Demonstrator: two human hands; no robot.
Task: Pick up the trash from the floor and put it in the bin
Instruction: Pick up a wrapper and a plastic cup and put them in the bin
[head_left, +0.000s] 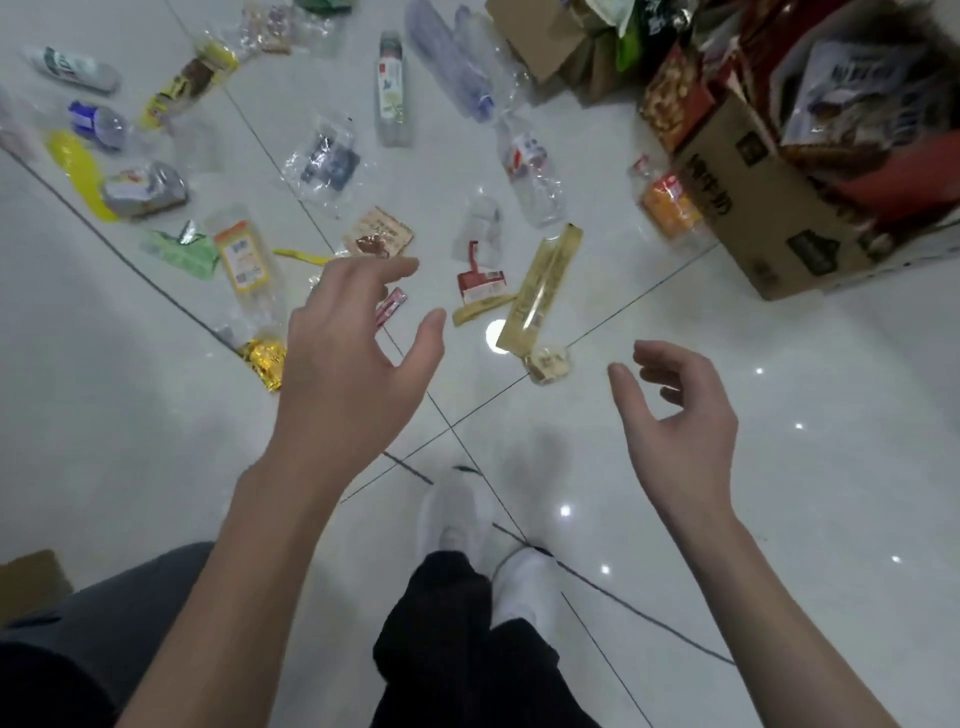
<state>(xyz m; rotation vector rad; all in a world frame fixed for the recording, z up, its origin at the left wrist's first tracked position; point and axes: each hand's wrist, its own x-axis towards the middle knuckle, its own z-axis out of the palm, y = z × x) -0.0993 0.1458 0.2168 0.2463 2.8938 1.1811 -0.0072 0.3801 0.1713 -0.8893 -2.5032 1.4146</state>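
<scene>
Head view: left hand (353, 358) and right hand (675, 415) are held spread and empty above the floor (779, 467), wrappers (540, 291) scattered just beyond the fingers, box (769, 208) off right.

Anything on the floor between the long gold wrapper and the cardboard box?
No. In the head view, the stretch from the long gold wrapper to the cardboard box is bare white tile, crossed only by a grout line.
</scene>
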